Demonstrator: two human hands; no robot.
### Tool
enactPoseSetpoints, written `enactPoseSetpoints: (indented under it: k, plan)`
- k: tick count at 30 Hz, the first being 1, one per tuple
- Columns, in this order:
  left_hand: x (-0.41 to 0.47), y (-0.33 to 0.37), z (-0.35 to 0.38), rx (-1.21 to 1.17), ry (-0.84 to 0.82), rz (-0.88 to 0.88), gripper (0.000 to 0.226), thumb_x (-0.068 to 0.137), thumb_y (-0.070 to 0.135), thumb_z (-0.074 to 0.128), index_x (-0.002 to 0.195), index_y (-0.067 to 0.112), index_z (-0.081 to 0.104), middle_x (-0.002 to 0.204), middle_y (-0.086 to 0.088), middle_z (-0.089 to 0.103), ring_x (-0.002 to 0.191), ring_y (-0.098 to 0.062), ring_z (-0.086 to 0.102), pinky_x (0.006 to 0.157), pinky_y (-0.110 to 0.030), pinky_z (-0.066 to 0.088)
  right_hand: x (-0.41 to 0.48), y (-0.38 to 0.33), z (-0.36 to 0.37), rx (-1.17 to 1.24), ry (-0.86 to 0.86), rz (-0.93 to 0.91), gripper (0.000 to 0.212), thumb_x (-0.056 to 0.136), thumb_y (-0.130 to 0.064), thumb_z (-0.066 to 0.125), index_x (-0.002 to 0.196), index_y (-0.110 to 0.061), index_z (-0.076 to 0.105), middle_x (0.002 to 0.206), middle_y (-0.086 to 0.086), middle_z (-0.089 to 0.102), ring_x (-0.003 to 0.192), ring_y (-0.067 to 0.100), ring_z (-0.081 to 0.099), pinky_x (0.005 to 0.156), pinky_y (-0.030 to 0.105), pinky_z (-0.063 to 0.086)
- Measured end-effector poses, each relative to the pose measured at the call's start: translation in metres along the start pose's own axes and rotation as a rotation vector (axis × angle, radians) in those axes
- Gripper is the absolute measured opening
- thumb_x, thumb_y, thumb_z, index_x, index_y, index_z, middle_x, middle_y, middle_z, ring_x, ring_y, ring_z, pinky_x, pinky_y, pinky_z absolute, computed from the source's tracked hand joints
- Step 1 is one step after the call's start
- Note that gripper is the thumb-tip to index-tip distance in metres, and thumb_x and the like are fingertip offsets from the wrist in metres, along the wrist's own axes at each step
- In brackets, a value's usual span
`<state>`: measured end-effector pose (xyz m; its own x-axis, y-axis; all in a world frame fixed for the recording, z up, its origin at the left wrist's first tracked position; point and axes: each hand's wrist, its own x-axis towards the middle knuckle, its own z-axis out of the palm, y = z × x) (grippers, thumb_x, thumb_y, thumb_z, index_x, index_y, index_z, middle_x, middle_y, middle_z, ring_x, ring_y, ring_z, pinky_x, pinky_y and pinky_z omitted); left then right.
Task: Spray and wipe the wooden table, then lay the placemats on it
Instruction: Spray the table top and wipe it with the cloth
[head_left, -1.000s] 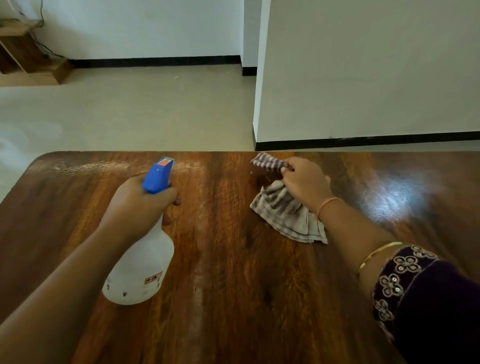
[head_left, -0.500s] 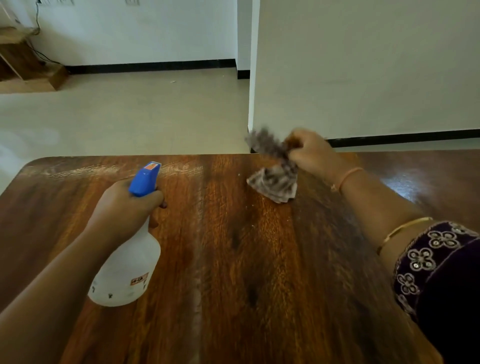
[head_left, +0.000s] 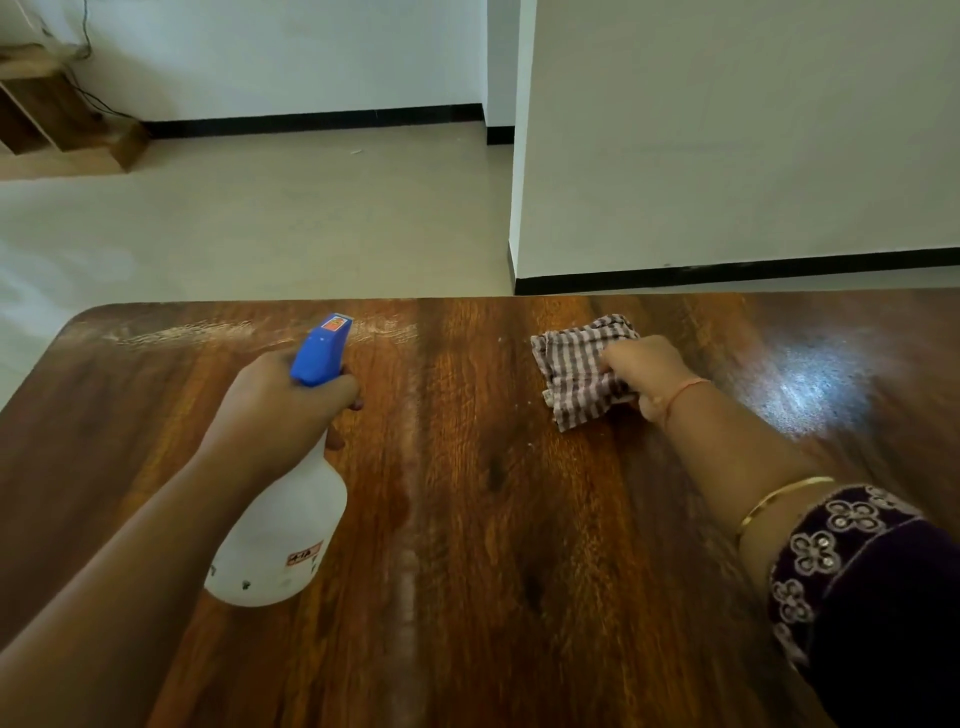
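Observation:
The wooden table (head_left: 493, 519) fills the lower half of the view, with a pale wet streak near its far left edge. My left hand (head_left: 275, 405) grips the neck of a white spray bottle (head_left: 283, 535) with a blue trigger head, nozzle pointing away from me. The bottle's base is low over the table; I cannot tell if it touches. My right hand (head_left: 649, 374) grips a folded purple-and-white striped cloth (head_left: 582, 369) that lies on the table near the far edge. No placemats are in view.
A white wall corner (head_left: 519, 208) with black skirting stands just beyond the table's far edge. A wooden shelf unit (head_left: 47, 114) sits at the far left on the pale tiled floor (head_left: 260, 223). Light glares on the table at the right.
My right hand lifted the cloth off the table, bunched it, then set it back down folded smaller near the far edge. My left hand kept hold of the spray bottle, hardly moving.

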<state>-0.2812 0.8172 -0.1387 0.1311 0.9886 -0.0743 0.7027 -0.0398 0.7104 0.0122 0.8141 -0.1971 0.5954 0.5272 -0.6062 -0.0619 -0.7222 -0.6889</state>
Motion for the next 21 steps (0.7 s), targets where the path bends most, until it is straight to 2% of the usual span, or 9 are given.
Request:
enactPoseSetpoints:
  k: [2,4,6,8,9,12,15,18,21]
  plan:
    - [0.001,-0.001,-0.002,-0.005,0.004,0.002,0.024,0.086,0.011,0.058,0.064,0.018,0.048,0.041,0.015,0.056,0.038,0.001,0.052,0.050,-0.021,0.029,0.000,-0.009,-0.006,0.212,-0.121,0.070,0.042,0.089,-0.008,0.057,0.130,-0.008,0.048,0.119,0.013,0.055,0.110,0.025,0.054,0.095,0.034,0.048]
    - [0.001,-0.002,-0.004,-0.018,0.001,0.006,0.023,0.086,0.011,0.058,0.065,0.016,0.050,0.041,0.013,0.056,0.037,0.001,0.051,0.051,-0.021,0.029,0.002,-0.022,-0.010,0.307,-0.114,0.021,0.044,0.088,-0.006,0.058,0.130,-0.009,0.049,0.122,0.012,0.056,0.113,0.026,0.054,0.099,0.037,0.047]
    - [0.001,-0.004,-0.005,-0.026,-0.011,0.005,0.017,0.086,0.012,0.057,0.069,0.014,0.054,0.048,0.010,0.060,0.040,0.007,0.052,0.051,-0.021,0.030,0.006,-0.037,-0.010,0.268,0.009,-0.145,0.033,0.088,-0.005,0.057,0.120,-0.004,0.054,0.115,0.011,0.059,0.104,0.023,0.057,0.082,0.028,0.052]
    - [0.002,-0.004,-0.006,-0.034,-0.011,0.001,0.014,0.086,0.012,0.057,0.073,0.014,0.057,0.055,0.006,0.061,0.042,0.009,0.053,0.052,-0.020,0.031,0.006,-0.048,-0.010,0.075,0.204,-0.394,0.016,0.087,-0.010,0.056,0.103,-0.008,0.052,0.103,0.007,0.056,0.090,0.020,0.054,0.055,0.016,0.042]
    - [0.002,-0.004,-0.007,-0.043,-0.010,0.000,0.014,0.086,0.012,0.057,0.072,0.015,0.056,0.052,0.008,0.060,0.041,0.009,0.053,0.051,-0.020,0.031,0.005,-0.051,-0.011,-0.044,0.297,-0.524,0.019,0.086,-0.011,0.057,0.103,-0.009,0.050,0.106,0.008,0.052,0.090,0.022,0.052,0.054,0.015,0.038]
    - [0.003,-0.005,-0.007,-0.065,-0.024,0.004,0.017,0.087,0.012,0.057,0.071,0.017,0.054,0.051,0.016,0.063,0.040,0.008,0.053,0.051,-0.021,0.031,0.004,-0.045,-0.011,-0.613,0.542,-0.868,0.038,0.080,-0.014,0.062,0.113,-0.004,0.047,0.116,0.021,0.048,0.104,0.037,0.048,0.078,0.035,0.042]
    - [0.004,-0.008,-0.008,-0.074,-0.038,0.014,0.020,0.087,0.011,0.056,0.069,0.018,0.052,0.045,0.027,0.056,0.039,0.008,0.052,0.050,-0.020,0.031,0.010,-0.029,0.001,-1.125,0.415,-0.893,0.046,0.081,-0.026,0.062,0.119,-0.010,0.042,0.118,0.021,0.049,0.111,0.040,0.044,0.088,0.045,0.039]
    - [0.006,-0.010,-0.008,-0.075,-0.055,0.037,0.019,0.087,0.011,0.056,0.070,0.018,0.053,0.046,0.029,0.056,0.039,0.008,0.052,0.040,-0.011,0.038,0.027,-0.012,0.012,-1.249,0.251,-0.769,0.063,0.086,-0.048,0.056,0.138,-0.021,0.032,0.144,0.019,0.032,0.131,0.042,0.030,0.105,0.051,0.028]
    - [0.007,-0.013,-0.008,-0.106,-0.059,0.047,0.020,0.086,0.010,0.056,0.069,0.020,0.053,0.047,0.030,0.056,0.040,0.009,0.053,0.037,-0.001,0.034,0.047,-0.001,0.017,-1.108,0.134,-0.655,0.071,0.094,-0.057,0.042,0.151,-0.022,0.019,0.160,0.012,0.007,0.145,0.039,0.006,0.115,0.056,0.010]
